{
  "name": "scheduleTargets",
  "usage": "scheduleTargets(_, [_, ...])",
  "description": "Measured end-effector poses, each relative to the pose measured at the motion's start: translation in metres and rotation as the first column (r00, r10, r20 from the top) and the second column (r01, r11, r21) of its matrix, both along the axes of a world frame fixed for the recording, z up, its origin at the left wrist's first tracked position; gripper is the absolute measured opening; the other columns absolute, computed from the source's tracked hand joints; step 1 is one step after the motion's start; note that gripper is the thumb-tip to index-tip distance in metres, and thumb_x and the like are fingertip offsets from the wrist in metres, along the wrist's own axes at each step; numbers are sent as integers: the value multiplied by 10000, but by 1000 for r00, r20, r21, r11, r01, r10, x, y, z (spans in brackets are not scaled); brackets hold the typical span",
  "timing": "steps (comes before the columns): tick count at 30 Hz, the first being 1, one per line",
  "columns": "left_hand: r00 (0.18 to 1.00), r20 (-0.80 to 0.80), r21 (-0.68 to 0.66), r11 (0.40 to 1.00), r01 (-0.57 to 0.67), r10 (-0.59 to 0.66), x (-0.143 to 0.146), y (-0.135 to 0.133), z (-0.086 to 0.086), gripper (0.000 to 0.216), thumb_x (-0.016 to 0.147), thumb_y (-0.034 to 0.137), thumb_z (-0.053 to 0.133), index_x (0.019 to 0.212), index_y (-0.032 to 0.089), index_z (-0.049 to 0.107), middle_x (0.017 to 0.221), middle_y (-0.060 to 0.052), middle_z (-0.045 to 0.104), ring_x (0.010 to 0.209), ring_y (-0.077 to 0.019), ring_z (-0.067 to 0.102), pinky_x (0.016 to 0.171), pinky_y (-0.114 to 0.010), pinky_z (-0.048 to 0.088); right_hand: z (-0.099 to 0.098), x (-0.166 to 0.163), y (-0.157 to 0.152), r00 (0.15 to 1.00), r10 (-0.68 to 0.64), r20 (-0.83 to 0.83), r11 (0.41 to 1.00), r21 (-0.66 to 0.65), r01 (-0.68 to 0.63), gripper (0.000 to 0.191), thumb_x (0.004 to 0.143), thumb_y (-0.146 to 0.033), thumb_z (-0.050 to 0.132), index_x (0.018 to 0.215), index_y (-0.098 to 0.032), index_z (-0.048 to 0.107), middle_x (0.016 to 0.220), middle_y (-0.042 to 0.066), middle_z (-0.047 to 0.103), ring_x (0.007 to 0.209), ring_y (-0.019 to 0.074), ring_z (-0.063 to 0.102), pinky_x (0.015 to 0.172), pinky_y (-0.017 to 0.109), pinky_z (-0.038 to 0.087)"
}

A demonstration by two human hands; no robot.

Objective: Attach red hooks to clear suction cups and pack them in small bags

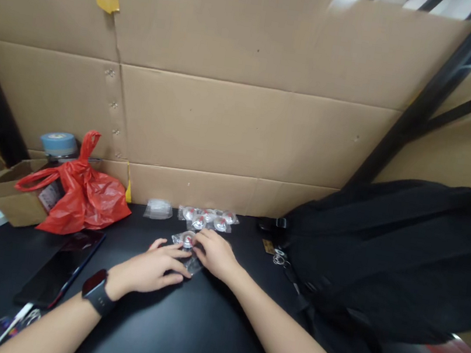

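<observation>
A round silver item with a red centre, in a clear plastic bag (188,239), lies on the black table between my hands. My left hand (155,268) has its fingers spread, and the fingertips rest on the near part of the bag. My right hand (215,254) has its fingers bent together at the right side of the round item, pinching there; the fingertips are partly hidden. Just beyond lie several similar bagged round items (208,218) in a cluster. To their left is a small stack of clear plastic bags (158,209).
A black backpack (382,257) fills the right side. On the left are a red plastic bag (82,195), a cardboard box (15,197), a blue-lidded container (59,144), a phone (63,266) and a white cable (11,327). A cardboard wall (233,129) stands behind the table.
</observation>
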State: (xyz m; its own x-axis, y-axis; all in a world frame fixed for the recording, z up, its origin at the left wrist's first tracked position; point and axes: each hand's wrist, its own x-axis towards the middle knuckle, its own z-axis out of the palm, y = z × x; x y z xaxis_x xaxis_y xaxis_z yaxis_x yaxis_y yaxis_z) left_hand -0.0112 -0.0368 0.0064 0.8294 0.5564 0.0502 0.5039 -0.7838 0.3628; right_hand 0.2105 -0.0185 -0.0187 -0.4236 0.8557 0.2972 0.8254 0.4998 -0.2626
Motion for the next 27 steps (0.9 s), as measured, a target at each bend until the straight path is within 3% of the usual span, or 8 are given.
scheduleTargets(3, [998,49,71,997,-37,34,-2,2,0,232,975,255,471,1050,319,681,1268,-11,651,1334,-226,455,1109,-440,240,5,10,-3,995,94,-23,994,-61,-96,191,858,-288,647,1034,-218,667,1046,63,627,1004,218,558,880,332,453])
scheduleTargets(6, [993,71,141,985,-104,94,-3,2,0,161,945,261,506,1033,274,641,1157,-26,677,1276,-234,484,1059,-408,290,11,19,-7,988,146,-49,978,-143,-152,363,800,-449,711,1081,-221,684,1114,81,604,1064,246,533,944,376,443])
scheduleTargets(11, [976,102,225,951,-212,193,0,4,-6,359,844,326,625,1187,253,548,1232,-67,625,1277,-289,450,1034,-422,303,16,25,-11,983,176,-51,962,-203,-182,523,696,-554,773,1105,-238,691,1214,93,555,1152,297,478,1005,453,405])
scheduleTargets(18, [921,180,217,899,-380,345,10,15,-21,219,924,182,444,1132,229,495,972,-49,682,1035,-236,577,893,-389,329,3,21,-3,990,88,-106,990,-102,-99,98,881,-267,623,923,-208,690,1127,76,573,1109,242,510,985,418,400])
scheduleTargets(22, [885,244,157,884,-440,398,8,16,-21,191,903,173,437,1084,231,425,861,-1,675,897,-206,612,860,-375,320,-4,20,2,987,34,-158,996,-77,-47,117,911,-264,581,860,-205,667,1135,74,566,1121,237,509,982,423,387])
scheduleTargets(27, [848,273,124,857,-500,455,8,17,-23,146,896,194,421,1037,229,400,860,-11,674,878,-211,621,857,-392,322,-2,14,2,956,-35,-293,999,23,44,38,861,-227,606,887,-208,586,994,55,593,988,225,539,908,389,424])
